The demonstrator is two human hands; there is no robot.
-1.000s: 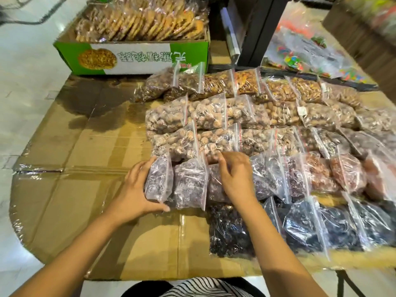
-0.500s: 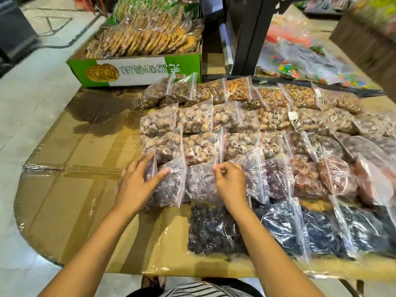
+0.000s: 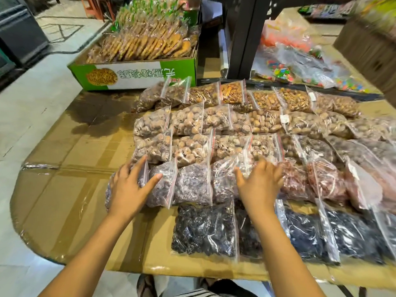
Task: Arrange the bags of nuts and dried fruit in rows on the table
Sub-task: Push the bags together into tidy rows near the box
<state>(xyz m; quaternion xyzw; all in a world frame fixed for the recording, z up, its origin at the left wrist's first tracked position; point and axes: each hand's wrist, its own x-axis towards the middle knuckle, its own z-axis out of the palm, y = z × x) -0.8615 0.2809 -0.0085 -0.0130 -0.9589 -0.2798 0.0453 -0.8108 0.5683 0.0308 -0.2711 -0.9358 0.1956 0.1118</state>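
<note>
Both hands are down on the purplish dried fruit row (image 3: pixel 192 183), second from the near edge. Our left hand (image 3: pixel 128 189) lies spread, fingers straight, over the end bag (image 3: pixel 108 192) at the row's left, with the thumb reaching onto the next bag (image 3: pixel 164 185). Nothing is pinched. Our right hand (image 3: pixel 260 185) is spread as well, palm down, pressing a mid-row bag (image 3: pixel 222 179) just beside the reddish bags (image 3: pixel 295 181).

Now, what could spoil this? The bags overlap like shingles, each one leaning on its neighbour. If we shove one sideways, we reckon the whole line creeps with it and the spacing goes. The tabletop (image 3: pixel 70 211) is cardboard under glossy film, which looks slick. That end bag sits out past the rows behind it, so a firm push could send it skating out of line.

We should mind the walnut bags (image 3: pixel 182 146) too. They touch this row from behind, and pressing forward may ride our bags up onto them. Both forearms cross above the dark fruit bags (image 3: pixel 203 230), which lie near the tabletop's front edge. Dragging the arms back low could sweep one off. The upright zip strips might also snag a finger and flip a bag. Our call is light, flat pressure and small nudges.
</note>
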